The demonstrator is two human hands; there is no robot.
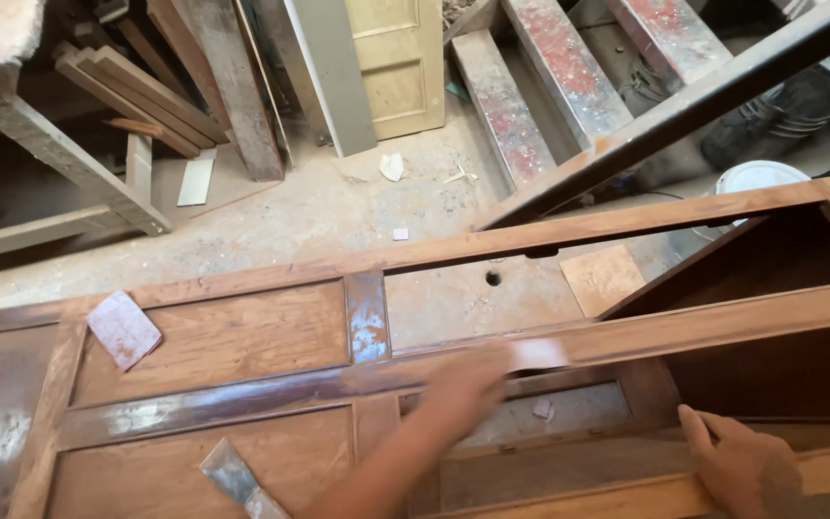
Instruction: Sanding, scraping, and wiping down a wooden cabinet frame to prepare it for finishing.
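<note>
Looks like sanding is the step in hand here: the left hand [468, 384], blurred with motion, is pressed flat on a pale scrap of sandpaper [537, 354] against the middle rail of the brown panelled wooden door [213, 341] lying flat across the lower half of the frame. Fingers look held together over the paper, though the blur makes it hard to be sure. The right hand [737, 466], lower right, has its fingers spread and gripping the door's near rail, apparently steadying it.

My guess is the next strokes need even pressure along the rail, since glossy dark varnish patches show on the short upright [367, 315] and on the rail to the left.

A second pinkish sheet of sandpaper [123, 329] sits on the left panel, and a metal scraper blade [237, 478] lies on the lower panel, just left of the forearm. Room-wise, the rail runs open to the left, but to the right the door has empty panel openings, so the paper could slip off an edge there. Beyond the door: dusty concrete floor [319, 207], stacked timber planks [146, 91] at upper left, a white bucket [759, 177] at upper right.
</note>
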